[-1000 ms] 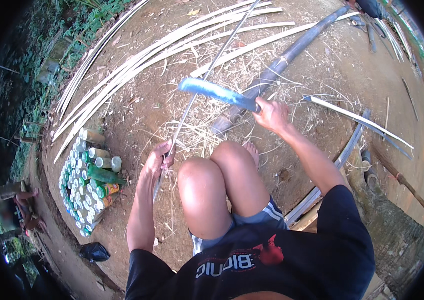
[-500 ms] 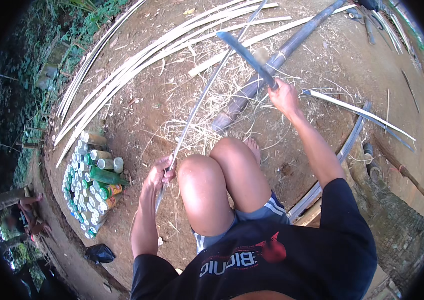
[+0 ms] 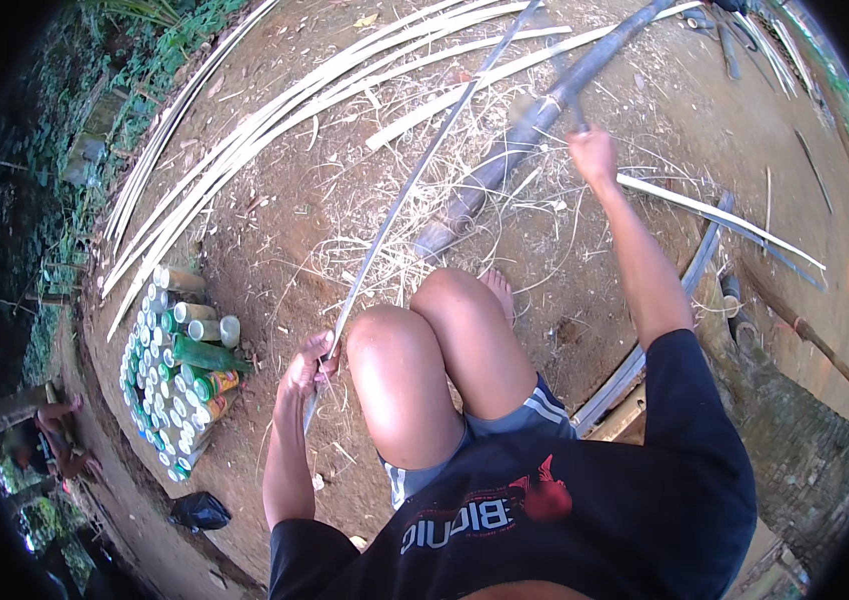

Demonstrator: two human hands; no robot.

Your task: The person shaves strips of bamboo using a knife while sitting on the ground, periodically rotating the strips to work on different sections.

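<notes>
The strip (image 3: 411, 184) looks light and bendy; the left hand (image 3: 311, 364) holds its near part well. The right hand (image 3: 594, 156) grips a blurry knife (image 3: 580, 117).

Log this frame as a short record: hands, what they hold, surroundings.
left hand: closed around a long thin strip, beside the left knee
right hand: gripping a tool, its far part motion-blurred
strip: slants from the left hand up toward the top edge
ground ahead: dark pole, loose shavings, long pale strips
ground left: heap of bottles, black bag
</notes>
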